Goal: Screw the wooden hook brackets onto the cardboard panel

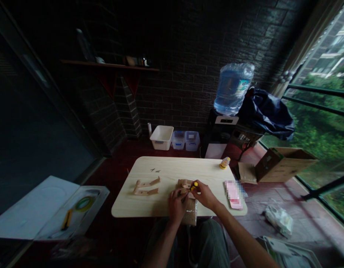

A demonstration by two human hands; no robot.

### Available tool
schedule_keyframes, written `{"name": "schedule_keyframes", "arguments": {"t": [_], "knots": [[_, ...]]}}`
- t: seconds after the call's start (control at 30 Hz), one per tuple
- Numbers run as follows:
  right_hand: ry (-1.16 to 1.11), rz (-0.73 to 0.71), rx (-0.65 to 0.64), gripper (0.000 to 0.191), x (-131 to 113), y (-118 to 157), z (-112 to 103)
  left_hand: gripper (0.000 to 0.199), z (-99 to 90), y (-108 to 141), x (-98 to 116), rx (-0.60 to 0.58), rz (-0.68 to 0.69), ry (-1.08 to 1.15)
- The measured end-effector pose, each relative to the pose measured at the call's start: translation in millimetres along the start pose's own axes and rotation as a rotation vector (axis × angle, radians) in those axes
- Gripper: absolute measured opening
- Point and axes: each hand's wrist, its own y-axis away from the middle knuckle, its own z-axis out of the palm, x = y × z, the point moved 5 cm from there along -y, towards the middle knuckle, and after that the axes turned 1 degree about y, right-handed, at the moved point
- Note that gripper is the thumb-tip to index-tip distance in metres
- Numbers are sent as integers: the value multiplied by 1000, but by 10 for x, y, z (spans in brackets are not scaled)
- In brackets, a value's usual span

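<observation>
A yellow-and-black screwdriver (195, 184) is in my right hand (204, 194), its fingers closed round the handle. Its tip points down-left toward a small wooden piece. My left hand (177, 204) has its fingers closed at that wooden piece (185, 183), over a brown cardboard box wrapped in clear film (191, 214). The fingers hide most of the contact. On the left of the pale table (166, 162) lies a U-shaped wooden frame (146, 192). Small dark screws or bits (152, 170) lie behind it.
A yellow-capped clear bottle (224, 163) stands at the table's back right, with a pink packet (233, 195) by the right edge. White and clear bins (162, 137), a water dispenser (223, 130) and an open cardboard box (283, 163) stand beyond. An open white case (73, 212) is at left.
</observation>
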Motion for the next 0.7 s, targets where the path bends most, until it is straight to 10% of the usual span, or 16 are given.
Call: {"name": "schedule_keyframes", "arguments": {"t": [0.33,0.7], "knots": [[38,-43,-37,18,-99,-4,-45,22,12,3,-17,4,-4,-10],[579,-143,-299,38,-443,-155,-150,18,67,-2,-43,38,3,-48]]}}
